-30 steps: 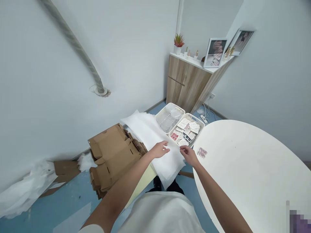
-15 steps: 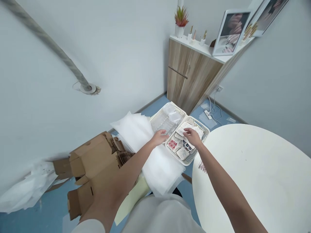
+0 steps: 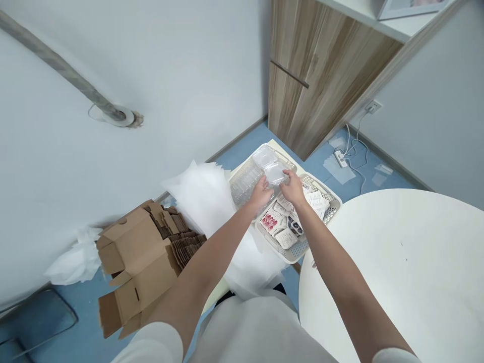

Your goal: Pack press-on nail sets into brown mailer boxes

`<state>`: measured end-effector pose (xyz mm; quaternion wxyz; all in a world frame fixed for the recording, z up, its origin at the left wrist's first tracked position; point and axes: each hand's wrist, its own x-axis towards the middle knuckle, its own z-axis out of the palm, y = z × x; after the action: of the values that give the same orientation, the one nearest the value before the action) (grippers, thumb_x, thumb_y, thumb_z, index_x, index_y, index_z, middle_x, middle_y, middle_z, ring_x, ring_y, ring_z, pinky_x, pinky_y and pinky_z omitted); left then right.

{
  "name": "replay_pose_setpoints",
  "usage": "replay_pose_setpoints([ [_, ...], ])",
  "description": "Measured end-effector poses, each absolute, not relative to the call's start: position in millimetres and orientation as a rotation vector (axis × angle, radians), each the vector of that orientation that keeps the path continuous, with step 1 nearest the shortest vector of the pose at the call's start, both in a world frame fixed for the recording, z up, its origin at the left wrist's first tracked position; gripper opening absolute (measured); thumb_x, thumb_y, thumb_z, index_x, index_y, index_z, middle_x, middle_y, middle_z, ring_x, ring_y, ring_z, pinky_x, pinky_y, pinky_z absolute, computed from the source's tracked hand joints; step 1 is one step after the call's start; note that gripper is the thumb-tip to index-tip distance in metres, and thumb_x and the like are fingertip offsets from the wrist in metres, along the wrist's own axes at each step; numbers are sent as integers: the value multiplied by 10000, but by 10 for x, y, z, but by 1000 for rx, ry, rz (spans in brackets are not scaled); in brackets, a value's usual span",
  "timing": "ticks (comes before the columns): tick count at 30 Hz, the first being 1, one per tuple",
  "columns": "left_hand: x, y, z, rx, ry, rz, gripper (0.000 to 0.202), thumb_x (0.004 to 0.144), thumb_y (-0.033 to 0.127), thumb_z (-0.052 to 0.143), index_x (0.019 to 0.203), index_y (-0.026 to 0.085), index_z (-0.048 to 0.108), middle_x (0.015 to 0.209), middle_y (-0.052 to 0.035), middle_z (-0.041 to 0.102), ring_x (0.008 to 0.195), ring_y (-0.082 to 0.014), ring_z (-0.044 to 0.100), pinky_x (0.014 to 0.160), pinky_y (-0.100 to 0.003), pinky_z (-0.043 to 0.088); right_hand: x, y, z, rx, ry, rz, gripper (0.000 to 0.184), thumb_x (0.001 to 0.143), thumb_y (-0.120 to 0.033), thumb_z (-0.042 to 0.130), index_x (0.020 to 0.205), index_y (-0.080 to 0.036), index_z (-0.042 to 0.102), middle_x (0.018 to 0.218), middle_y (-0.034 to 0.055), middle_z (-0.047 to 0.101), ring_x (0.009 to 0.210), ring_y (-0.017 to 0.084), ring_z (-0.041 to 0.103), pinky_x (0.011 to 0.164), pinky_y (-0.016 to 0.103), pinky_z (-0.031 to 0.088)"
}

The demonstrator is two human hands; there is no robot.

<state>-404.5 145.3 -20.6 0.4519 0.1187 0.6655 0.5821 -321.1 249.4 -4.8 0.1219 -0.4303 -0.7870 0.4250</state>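
Observation:
Both hands reach into a white basket (image 3: 237, 174) filled with clear plastic cases. My left hand (image 3: 260, 194) and my right hand (image 3: 292, 187) both grip one clear plastic case (image 3: 275, 173), lifted a little above the pile. Right beside it stands a second white basket (image 3: 329, 216) holding several small printed cards and packets of press-on nails, one of them red (image 3: 268, 221). My right forearm passes over this second basket.
A stack of white foam sheets (image 3: 204, 194) lies left of the baskets. Flattened brown cardboard boxes (image 3: 138, 257) are piled on the blue floor. A round white table (image 3: 408, 262) is at the right. A wooden cabinet (image 3: 321, 75) and a power strip (image 3: 340, 157) stand behind.
Both hands moved forward from the foam sheets to the baskets and took hold of a clear plastic case. The camera tilted down and closer.

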Motion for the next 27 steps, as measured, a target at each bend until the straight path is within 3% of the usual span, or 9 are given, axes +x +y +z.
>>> replay_pose_setpoints([
  [4, -4024, 1439, -217, 260, 1592, 1496, 735, 597, 49, 587, 1270, 211, 340, 1374, -73, 283, 1231, -236, 305, 985, -322, 273, -3211, 2433, -51, -1254, -2288, 1224, 498, 601, -152, 466, 1098, -165, 496, 1118, 74, 522, 1098, 252, 391, 944, 413, 295],
  [10, -3982, 1222, -75, 325, 1564, 1588, 642, 582, 18, 584, 1187, 171, 431, 1271, -75, 441, 1186, -204, 381, 1011, -313, 248, -3114, 2167, -10, -1259, -2217, 1285, 475, 608, -164, 479, 1082, -163, 502, 1089, 81, 540, 1021, 219, 475, 919, 382, 336],
  [19, -3819, 477, 193, 194, 1619, 1616, 641, 596, 47, 603, 1197, 149, 407, 1308, -132, 381, 1186, -221, 382, 984, -334, 291, -2809, 1365, 265, -1197, -1977, 1377, 417, 619, -210, 508, 1036, -206, 510, 1053, 56, 551, 986, 198, 502, 870, 380, 383],
  [27, -3317, -290, 462, 240, 1549, 1575, 449, 693, 232, 600, 1117, 168, 470, 1130, -130, 547, 1051, -207, 505, 874, -349, 372, -2150, 395, 552, -1284, -1542, 1502, 413, 623, -351, 597, 1000, -217, 493, 1053, 69, 522, 832, 170, 549, 677, 310, 466],
])
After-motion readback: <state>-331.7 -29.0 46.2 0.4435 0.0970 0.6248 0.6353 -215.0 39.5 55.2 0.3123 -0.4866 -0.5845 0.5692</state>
